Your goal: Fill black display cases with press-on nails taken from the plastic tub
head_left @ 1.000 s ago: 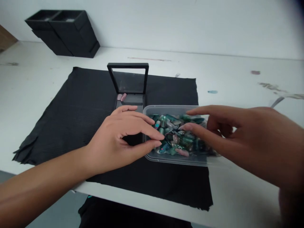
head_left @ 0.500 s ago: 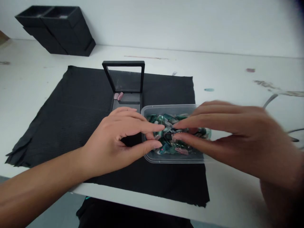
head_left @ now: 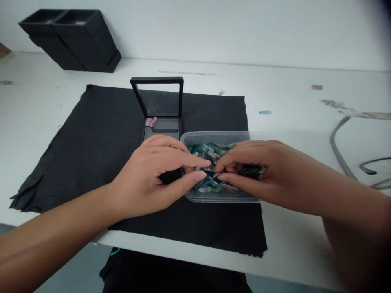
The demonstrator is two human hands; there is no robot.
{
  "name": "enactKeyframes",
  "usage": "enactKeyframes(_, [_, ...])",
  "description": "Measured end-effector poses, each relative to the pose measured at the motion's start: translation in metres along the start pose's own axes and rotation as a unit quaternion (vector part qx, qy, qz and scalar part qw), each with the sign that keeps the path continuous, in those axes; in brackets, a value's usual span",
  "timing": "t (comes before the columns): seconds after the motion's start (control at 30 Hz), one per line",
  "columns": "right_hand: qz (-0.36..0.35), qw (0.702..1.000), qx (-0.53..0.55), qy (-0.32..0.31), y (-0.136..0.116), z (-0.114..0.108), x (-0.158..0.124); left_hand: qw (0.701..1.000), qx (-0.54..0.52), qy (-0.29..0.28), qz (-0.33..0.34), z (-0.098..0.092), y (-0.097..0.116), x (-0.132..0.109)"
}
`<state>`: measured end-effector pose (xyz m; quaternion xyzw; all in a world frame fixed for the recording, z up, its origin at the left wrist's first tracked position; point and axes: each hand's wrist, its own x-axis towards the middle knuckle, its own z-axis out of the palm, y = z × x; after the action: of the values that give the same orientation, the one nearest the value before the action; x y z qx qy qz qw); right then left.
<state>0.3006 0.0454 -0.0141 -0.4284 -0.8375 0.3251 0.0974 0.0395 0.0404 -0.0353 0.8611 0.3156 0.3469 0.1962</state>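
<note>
A clear plastic tub [head_left: 193,198] holds a heap of small glossy stone-like pieces [head_left: 210,151], mostly green and teal, with some pinkish ones. Over its left side reaches my left hand [head_left: 152,179], thumb and forefinger apart, nothing visible between them. Inside the tub, my right hand [head_left: 259,167] has its fingers bent towards the thumb, pinching a thin piece [head_left: 217,174] close to the heap. Behind my left hand stands a small black-framed display case [head_left: 181,97], its clear lid raised. Two pink pieces [head_left: 152,121] lie in its back left corner.
A black cloth [head_left: 91,142] lies under the case and part of the tub. Two black boxes [head_left: 82,38] stand at the back left, against the wall. Loose teal [head_left: 265,112] and pink [head_left: 317,87] pieces and grey-framed glasses [head_left: 339,134] lie on the white table [head_left: 293,232].
My right hand has moved down and left into the tub, and its fingers have closed in a pinch. The left hand stays nearly in place. The view has shifted slightly.
</note>
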Motion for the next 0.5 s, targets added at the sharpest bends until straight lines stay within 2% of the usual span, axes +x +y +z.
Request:
enactKeyframes(0.1, [0.025,0.997,0.076,-0.006,0.0,-0.0015,-0.0016,1.0,0.004,0.0,0.011,-0.0003,-0.0004,-0.0003])
enactKeyframes(0.17, [0.013,0.995,0.093,0.013,0.0012,-0.0018,-0.0029,1.0,0.009,-0.002,0.015,-0.0006,0.0001,-0.0003])
enactKeyframes(0.27, [-0.011,0.995,0.086,0.04,0.0035,-0.0018,-0.0047,1.0,0.008,-0.001,0.014,-0.0008,0.0012,-0.0002])
enactKeyframes(0.5, [-0.009,0.999,0.028,0.037,0.0043,-0.0039,-0.0073,1.0,0.003,-0.01,0.019,-0.0014,0.0019,-0.0005])
